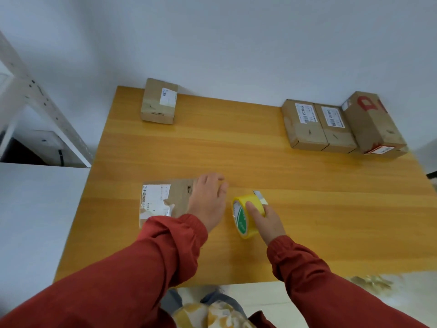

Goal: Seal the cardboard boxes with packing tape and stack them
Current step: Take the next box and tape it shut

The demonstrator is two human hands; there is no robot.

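Near-left on the bench (pixel 283 185): a flat cardboard box (pixel 163 200) with a torn white label on top. The left hand (pixel 208 202) lies palm down over the box's right end; its grip is released, with fingers relaxed and not closed round anything. Just right of the box, a yellow tape roll (pixel 243 216) with a green-and-white core stands on edge on the bench. The right hand (pixel 267 221) has its grip closed on the roll, thumb across the top, fingers on the far side. A short loose tape end (pixel 259 196) sticks out at the roll's far side. Far left: a single labelled box (pixel 158 101) at the bench edge by the wall. Far right: two labelled boxes (pixel 303 124) (pixel 335 129) side by side, touching, and a taller red-printed box (pixel 373 119) right of them. Both arms wear red sleeves (pixel 165 245). A white shelf frame (pixel 35 95) stands to the left of the bench.
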